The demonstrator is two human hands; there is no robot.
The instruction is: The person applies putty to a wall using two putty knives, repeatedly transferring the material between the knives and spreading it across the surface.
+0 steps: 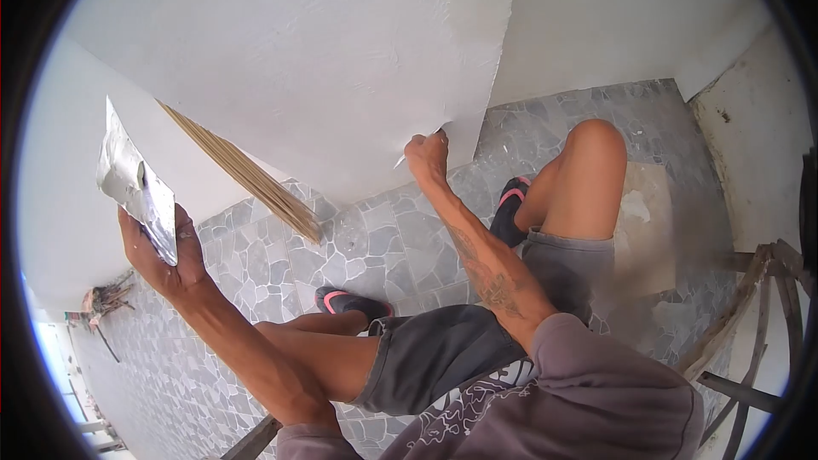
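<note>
Left hand (166,260): grip closed on metal plate (136,183), raised at far left. Right hand (426,156): fisted around small blade (399,161), touching white wall (324,60) corner edge, centre. Broom (247,175) leans on the wall between them.

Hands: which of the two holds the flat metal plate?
The left hand, raised at the left of the view, grips the shiny metal plate. The right hand holds a thin tool against the white wall.
</note>
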